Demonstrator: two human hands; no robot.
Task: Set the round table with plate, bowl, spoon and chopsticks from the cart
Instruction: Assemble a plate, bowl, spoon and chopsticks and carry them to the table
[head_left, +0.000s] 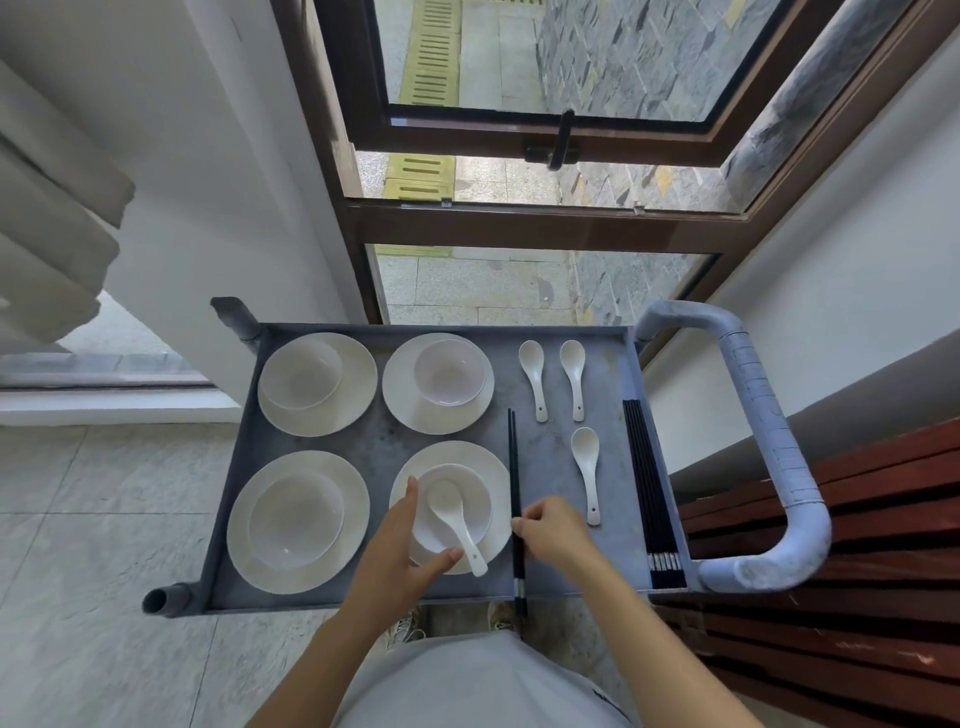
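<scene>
A grey cart tray (384, 441) holds several white plates, each with a bowl on it. On the near right plate (493, 467) stands a bowl (478, 493) with a white spoon (457, 519) lying in it. My left hand (400, 545) cups that bowl's left and near rim, thumb and fingers spread around it. My right hand (550, 530) pinches a pair of black chopsticks (514, 467) lying just right of the plate. The round table is out of view.
Three loose white spoons (584, 467) lie on the tray's right part, and a bundle of black chopsticks (649, 483) lies along its right edge. The cart handle (779, 447) curves at right beside a red wooden bench (831, 571). A window and wall stand behind the cart.
</scene>
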